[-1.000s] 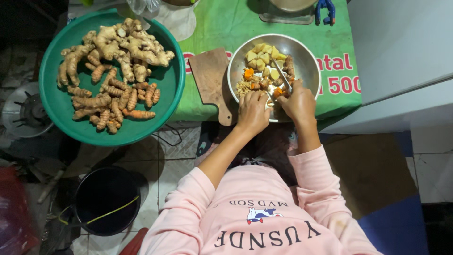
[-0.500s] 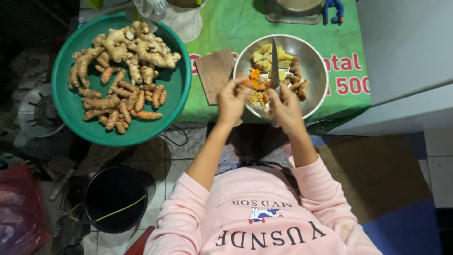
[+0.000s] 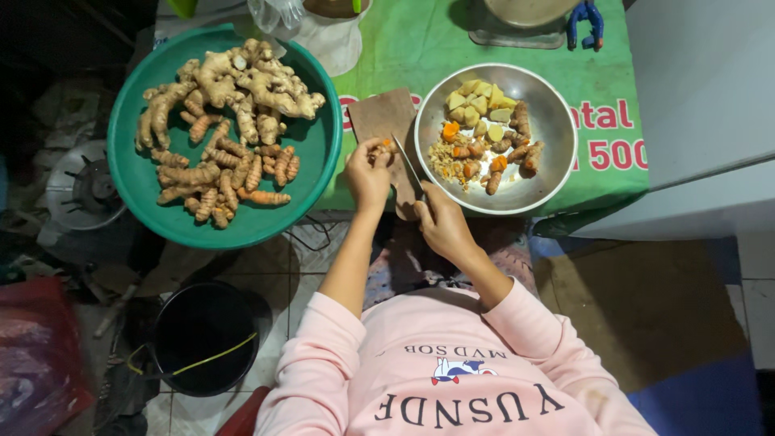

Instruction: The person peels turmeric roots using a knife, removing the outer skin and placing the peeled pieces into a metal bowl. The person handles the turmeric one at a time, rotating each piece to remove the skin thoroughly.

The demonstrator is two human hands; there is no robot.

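Left hand point(image 3: 367, 173) pinching a small orange turmeric piece point(image 3: 386, 145) over the brown wooden cutting board point(image 3: 383, 117); right hand point(image 3: 442, 222) gripping a steel-bladed knife point(image 3: 408, 165), fingers closed. Lying beside: round steel bowl point(image 3: 557, 121) of cut roots, green plastic basin point(image 3: 319, 153) of ginger.

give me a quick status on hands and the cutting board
Left hand holds orange root piece on cutting board. Right hand grips knife. Steel bowl beside.
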